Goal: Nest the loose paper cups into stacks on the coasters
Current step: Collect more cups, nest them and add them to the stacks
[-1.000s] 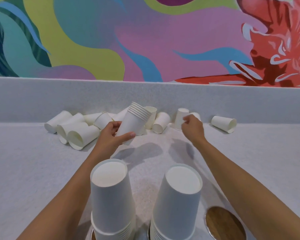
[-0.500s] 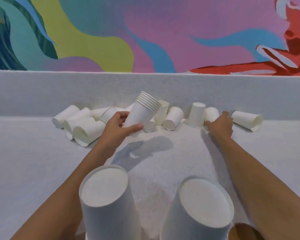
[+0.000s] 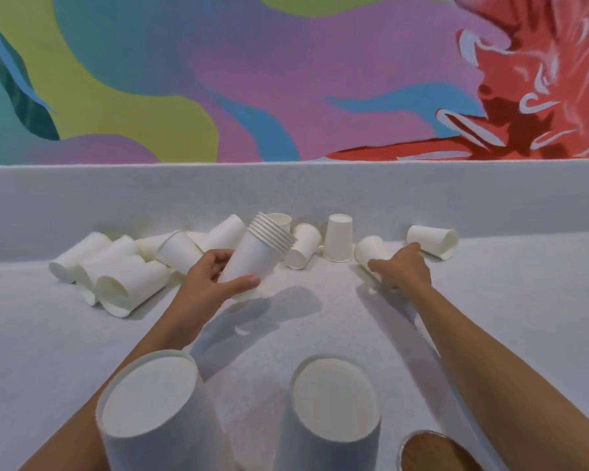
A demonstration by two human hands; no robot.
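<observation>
Left grip (image 3: pixel 215 277) is closed around a nested stack (image 3: pixel 255 256), thumb across the front, fingers behind, rims tilted up and away from you. Right grip (image 3: pixel 400 270) is reaching onto a tipped cup (image 3: pixel 368 249) lying on the counter (image 3: pixel 31 334); fingers are on it, but I can't tell if they've closed round it.

To do this step cleanly, I'd say:
- Pinch the cup at mid-wall, lightly. Paper walls will likely dent if squeezed.
- Lift it clear before turning it, so you don't knock the upright cup (image 3: pixel 337 241) just to its left or the lying cup (image 3: pixel 430 241) near your fingertips.
- Point its base at the open end of the stack, line up the axes, then slide it in. A crooked entry will probably jam on the rim.
- Keep the left hand firm low on the stack so it doesn't telescope apart.

The cups are plain white paper, tapered, with rolled rims. The loose ones lie in a row along the back of the counter against the low wall, most on their sides, with a cluster (image 3: pixel 116 277) overlapping at the left. Two finished stacks (image 3: pixel 150 402) (image 3: pixel 334 402) stand base up nearest you. One coaster (image 3: pixel 436 453), wood with a metal rim, is bare at bottom right.
</observation>
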